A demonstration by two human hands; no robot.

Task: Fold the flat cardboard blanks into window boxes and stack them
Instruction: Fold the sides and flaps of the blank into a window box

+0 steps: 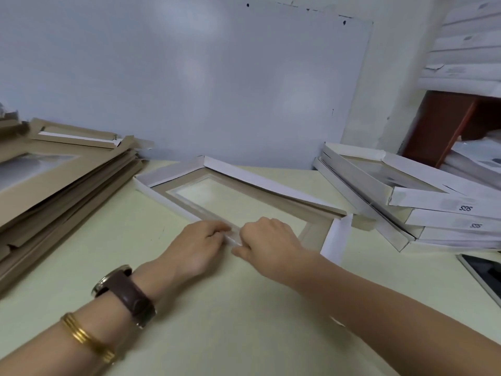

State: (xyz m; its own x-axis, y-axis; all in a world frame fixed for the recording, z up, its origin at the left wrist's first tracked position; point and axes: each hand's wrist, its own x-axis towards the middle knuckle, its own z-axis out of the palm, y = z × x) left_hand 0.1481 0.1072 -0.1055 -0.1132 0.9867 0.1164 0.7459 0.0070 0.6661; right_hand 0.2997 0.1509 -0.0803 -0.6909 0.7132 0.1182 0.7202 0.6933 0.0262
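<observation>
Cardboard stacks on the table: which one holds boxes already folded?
The white stack on the right: its boxes have raised walls. The brown stack on the left holds only flat blanks.

We find bare table (233, 316) near us; blanks (67, 180) block our left, boxes (433, 213) our right, wall (217, 90) behind.

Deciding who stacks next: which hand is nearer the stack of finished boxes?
Right. The right hand pinches the near flap of the half-folded box, on the side toward the stack of finished boxes; the left hand grips the same flap, farther away.
</observation>
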